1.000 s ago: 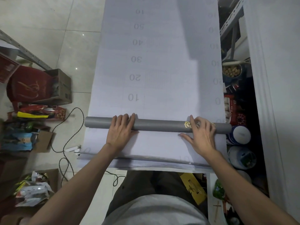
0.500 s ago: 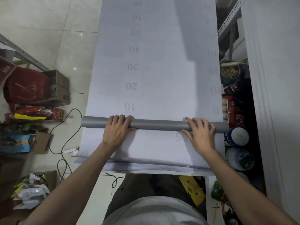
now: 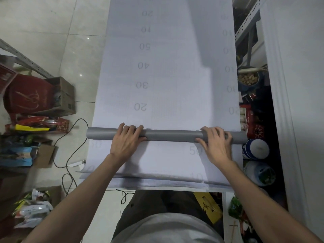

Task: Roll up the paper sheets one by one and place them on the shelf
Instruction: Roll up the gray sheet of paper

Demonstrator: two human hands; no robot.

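Observation:
A long white paper sheet (image 3: 166,76) with faint printed numbers lies flat on the floor, running away from me. Its near end is wound into a grey paper roll (image 3: 171,135) lying crosswise. My left hand (image 3: 126,142) grips the roll left of centre, fingers curled over its top. Near the roll's right end, my right hand (image 3: 216,144) holds it the same way. More sheets (image 3: 157,179) lie stacked underneath, their near edges showing by my knees.
A grey metal shelf frame (image 3: 245,27) stands at the right, with a pot (image 3: 248,78), packets and white jars (image 3: 256,149) below it. A cardboard box (image 3: 61,97), red bag, snack packets and a black cable (image 3: 70,151) sit on the tiles at the left.
Both hands have pushed the roll farther away along the sheet, past the "10" mark. The gold mark near the right hand has turned out of sight.

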